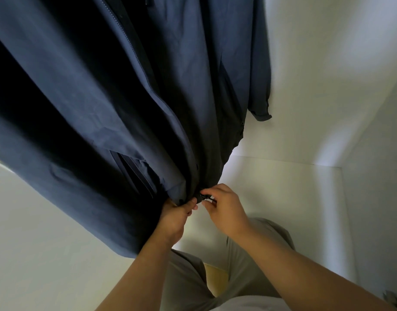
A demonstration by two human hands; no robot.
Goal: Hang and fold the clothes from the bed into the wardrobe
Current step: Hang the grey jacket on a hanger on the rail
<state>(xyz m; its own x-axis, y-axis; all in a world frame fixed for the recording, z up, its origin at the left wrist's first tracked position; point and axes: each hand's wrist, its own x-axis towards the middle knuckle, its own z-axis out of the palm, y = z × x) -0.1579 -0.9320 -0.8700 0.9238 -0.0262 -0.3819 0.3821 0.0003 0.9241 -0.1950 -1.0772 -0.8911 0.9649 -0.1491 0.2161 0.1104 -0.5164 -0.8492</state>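
Inside the white wardrobe [328, 63] you have one dark navy jacket [103, 97] hanging down from above; the top edge cuts off whatever it hangs from. It fills the upper left of the view, and its front folds bunch toward the bottom hem near the centre. One sleeve [261, 97] hangs free on the right side, cuff end clear of the back wall.

Both your hands are in view, and both are at the hem. Your left hand [175, 218] comes up from below, its fingers curled round the gathered hem fabric and gripping it. Your right hand [224, 209] is just beside it, almost touching, with thumb and fingertips pinching one small black zip slider [203, 196] at the bottom of the jacket front. The slider sits between the two hands. Whether the zip teeth are engaged is too small to tell.

The jacket hem sits directly above your hands, over the wardrobe floor [283, 187]. Lower in the view are your grey-green trousers [249, 254], with one strip of yellowish flooring [215, 277] between the legs.
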